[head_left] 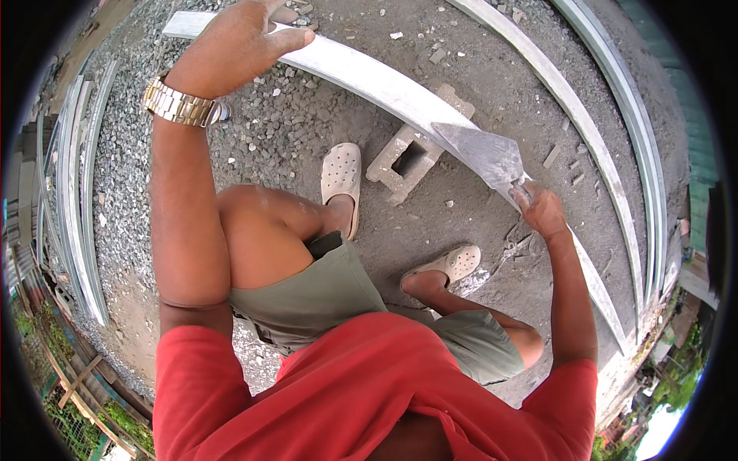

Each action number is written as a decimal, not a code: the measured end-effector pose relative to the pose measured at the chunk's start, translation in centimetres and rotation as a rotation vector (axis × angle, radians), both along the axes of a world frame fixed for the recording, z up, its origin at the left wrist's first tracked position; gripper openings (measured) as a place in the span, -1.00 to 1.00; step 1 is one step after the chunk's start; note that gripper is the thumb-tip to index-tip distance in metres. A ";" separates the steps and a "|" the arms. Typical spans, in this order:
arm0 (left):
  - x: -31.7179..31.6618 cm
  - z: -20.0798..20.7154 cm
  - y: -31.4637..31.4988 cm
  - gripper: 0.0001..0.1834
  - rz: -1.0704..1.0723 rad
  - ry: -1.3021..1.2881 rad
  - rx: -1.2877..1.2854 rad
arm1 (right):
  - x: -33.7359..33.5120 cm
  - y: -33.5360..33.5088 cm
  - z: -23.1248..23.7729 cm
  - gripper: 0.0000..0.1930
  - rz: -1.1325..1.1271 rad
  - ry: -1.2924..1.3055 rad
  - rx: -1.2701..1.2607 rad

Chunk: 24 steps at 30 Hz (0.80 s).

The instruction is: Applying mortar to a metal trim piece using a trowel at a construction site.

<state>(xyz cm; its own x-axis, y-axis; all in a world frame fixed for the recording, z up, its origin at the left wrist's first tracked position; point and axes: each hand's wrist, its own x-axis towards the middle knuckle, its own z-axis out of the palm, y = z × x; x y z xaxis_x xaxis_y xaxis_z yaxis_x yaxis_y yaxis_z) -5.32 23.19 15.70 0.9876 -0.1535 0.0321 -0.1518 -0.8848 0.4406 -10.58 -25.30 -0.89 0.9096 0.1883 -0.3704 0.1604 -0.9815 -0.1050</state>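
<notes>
A long whitish metal bar (369,74) runs crosswise in front of me, from the upper left down to the right. My left hand (244,44) grips it near its far left end, the thumb along its top face and the fingertips partly hidden. In my right hand (542,209) is a trowel; its grey, pointed blade (480,151) lies flat against the bar, tip toward the left. The handle is mostly hidden by my fingers. Under the bar, beside the blade, a hollow concrete block (401,170) sits on the ground.
More long metal bars (573,100) lie on the right, and a bundle of metal channels (77,200) lies at the left. Gravel (127,192) covers the left ground; small rubble (552,156) dots the right. My feet in beige clogs (342,180) stand close to the block.
</notes>
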 end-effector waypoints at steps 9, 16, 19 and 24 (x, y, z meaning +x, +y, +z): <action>0.5 -1.1 -0.1 -0.38 -0.147 -0.100 -0.139 | 5.7 9.2 0.5 -0.54 0.124 0.013 0.017; -1.0 1.3 -0.3 -0.38 -0.050 0.017 -0.159 | -0.5 0.0 -0.6 -0.52 -0.049 0.074 0.082; 0.4 -0.2 -0.8 -0.38 -0.143 -0.094 -0.136 | 2.5 6.0 -1.6 -0.52 -0.058 0.067 0.078; 0.0 0.0 -1.7 -0.38 -0.162 -0.042 -0.126 | 4.6 14.7 -1.2 -0.51 -0.065 0.060 0.143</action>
